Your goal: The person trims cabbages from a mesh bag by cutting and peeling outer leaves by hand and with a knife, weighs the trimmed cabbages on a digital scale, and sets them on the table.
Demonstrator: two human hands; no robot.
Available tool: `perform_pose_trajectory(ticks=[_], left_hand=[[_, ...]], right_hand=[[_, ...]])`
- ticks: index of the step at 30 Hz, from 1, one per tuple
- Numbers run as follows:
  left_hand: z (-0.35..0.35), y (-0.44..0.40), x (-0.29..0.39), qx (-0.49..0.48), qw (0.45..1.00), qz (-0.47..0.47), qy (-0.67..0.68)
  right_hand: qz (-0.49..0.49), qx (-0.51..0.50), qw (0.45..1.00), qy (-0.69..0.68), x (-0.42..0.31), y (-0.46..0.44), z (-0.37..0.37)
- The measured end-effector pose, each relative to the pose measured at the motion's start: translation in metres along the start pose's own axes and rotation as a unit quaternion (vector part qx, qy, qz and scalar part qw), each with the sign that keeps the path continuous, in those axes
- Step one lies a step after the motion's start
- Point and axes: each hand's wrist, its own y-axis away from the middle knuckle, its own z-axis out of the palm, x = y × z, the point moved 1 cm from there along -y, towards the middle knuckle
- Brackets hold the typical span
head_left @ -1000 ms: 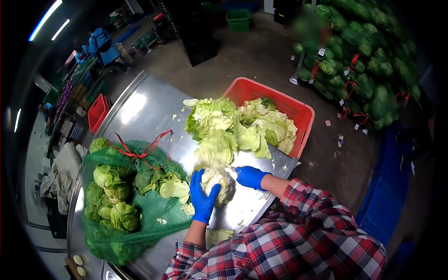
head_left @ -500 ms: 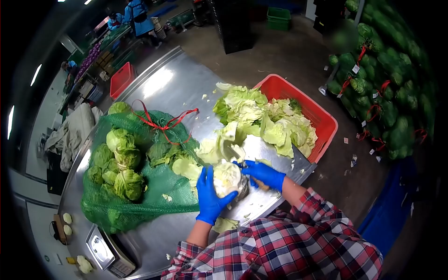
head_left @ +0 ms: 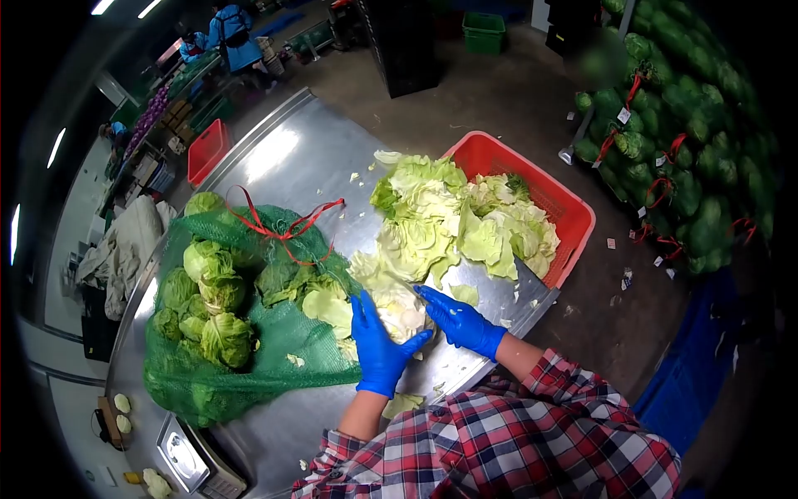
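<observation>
A pale, trimmed cabbage [head_left: 401, 318] rests on the metal table amid loose leaves. My left hand [head_left: 381, 349], in a blue glove, cups its near left side, thumb and fingers spread around it. On the other side my right hand [head_left: 465, 323], also gloved, reaches over the cabbage's right edge with its index finger stretched out. Its other fingers are curled under, and what they hold is hidden. Beyond the cabbage lies a heap of pale green leaves [head_left: 420, 224]. To the left, a green mesh bag [head_left: 291, 349] holds several whole cabbages [head_left: 218, 291].
A red crate [head_left: 573, 224] with leaves stands at the table's right edge. A scale [head_left: 184, 457] sits at the near left. Stacked mesh bags of cabbages [head_left: 682, 183] rise at right. People in blue [head_left: 237, 37] are far back.
The right hand has turned and moved slightly left over the cabbage; the brownish thing seen under its palm is now hidden. A leaf beyond the cabbage now lies flatter. The view has shifted slightly.
</observation>
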Motion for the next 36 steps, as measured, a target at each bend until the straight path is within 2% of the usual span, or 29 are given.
perform_pose_trajectory(ticks=[1, 4, 7, 12, 13, 14, 16, 17, 20, 21, 22, 23, 25, 26, 27, 28, 29, 30, 31, 32, 33, 34, 36], left_hand=[[0.001, -0.002, -0.001, -0.006, 1.0, -0.011, -0.001], [0.006, -0.004, -0.018, -0.001, 0.996, -0.021, 0.083], [0.002, -0.004, -0.023, -0.032, 0.996, -0.041, 0.077], [0.004, -0.01, -0.019, -0.042, 0.995, -0.069, 0.054], [0.005, -0.009, -0.016, -0.045, 0.997, -0.043, 0.04], [0.004, -0.006, -0.013, -0.048, 0.998, -0.019, 0.026], [0.003, 0.003, -0.007, -0.06, 0.998, 0.008, 0.013], [0.0, 0.006, -0.016, -0.063, 0.996, 0.03, 0.046], [-0.024, 0.008, -0.047, -0.083, 0.98, 0.06, 0.17], [-0.04, 0.017, -0.052, -0.138, 0.937, -0.079, 0.311], [-0.057, 0.023, -0.047, -0.184, 0.853, -0.21, 0.44], [-0.058, 0.031, -0.057, -0.15, 0.835, -0.229, 0.478], [-0.039, 0.036, -0.051, -0.057, 0.834, -0.246, 0.491], [-0.027, 0.041, -0.047, -0.008, 0.829, -0.256, 0.497], [-0.016, 0.039, -0.049, 0.042, 0.858, -0.227, 0.458], [-0.013, 0.035, -0.05, 0.048, 0.873, -0.198, 0.444], [-0.011, 0.033, -0.055, 0.043, 0.894, -0.162, 0.416], [-0.01, 0.031, -0.059, 0.037, 0.913, -0.127, 0.387], [-0.007, 0.028, -0.061, 0.04, 0.906, -0.13, 0.402], [-0.005, 0.028, -0.062, 0.039, 0.899, -0.135, 0.416], [-0.003, 0.031, -0.063, 0.036, 0.891, -0.144, 0.429], [-0.004, 0.033, -0.059, 0.03, 0.907, -0.148, 0.392], [-0.005, 0.026, -0.046, 0.018, 0.936, -0.147, 0.318]], right_hand=[[0.027, -0.039, 0.999, 0.004, -0.01, -0.003, -0.007], [-0.018, -0.043, 0.999, 0.021, -0.016, -0.01, -0.013], [0.053, -0.072, 0.995, 0.051, -0.026, -0.016, -0.009], [0.105, -0.076, 0.982, 0.14, -0.031, -0.036, -0.015], [0.051, -0.024, 0.991, 0.123, -0.006, -0.038, -0.007], [0.046, 0.054, 0.994, 0.082, 0.042, -0.047, -0.002], [0.254, -0.007, 0.967, -0.009, 0.042, -0.065, -0.036], [0.229, -0.04, 0.973, -0.009, 0.025, -0.06, -0.044], [0.256, 0.008, 0.958, -0.13, 0.008, -0.047, -0.036], [0.221, 0.008, 0.972, -0.079, 0.001, -0.044, -0.031], [0.215, -0.011, 0.973, -0.081, -0.005, -0.043, -0.026], [0.212, 0.002, 0.972, -0.098, -0.014, -0.039, -0.019], [0.173, 0.043, 0.975, -0.129, -0.019, -0.035, -0.002], [0.198, 0.059, 0.967, -0.149, -0.009, -0.036, 0.001], [0.221, 0.074, 0.958, -0.167, 0.006, -0.038, -0.001], [0.242, 0.091, 0.948, -0.185, 0.023, -0.042, -0.005], [0.305, 0.089, 0.934, -0.164, 0.045, -0.047, -0.015], [0.208, 0.119, 0.971, -0.019, 0.059, -0.048, -0.021], [0.124, 0.169, 0.967, 0.146, 0.073, -0.048, -0.026], [0.04, 0.224, 0.942, 0.246, 0.047, -0.039, -0.034], [0.087, 0.165, 0.955, 0.23, -0.009, -0.036, -0.042], [0.019, 0.135, 0.985, 0.109, -0.021, -0.032, -0.035], [-0.001, 0.008, 0.991, 0.131, -0.049, -0.024, -0.018]])
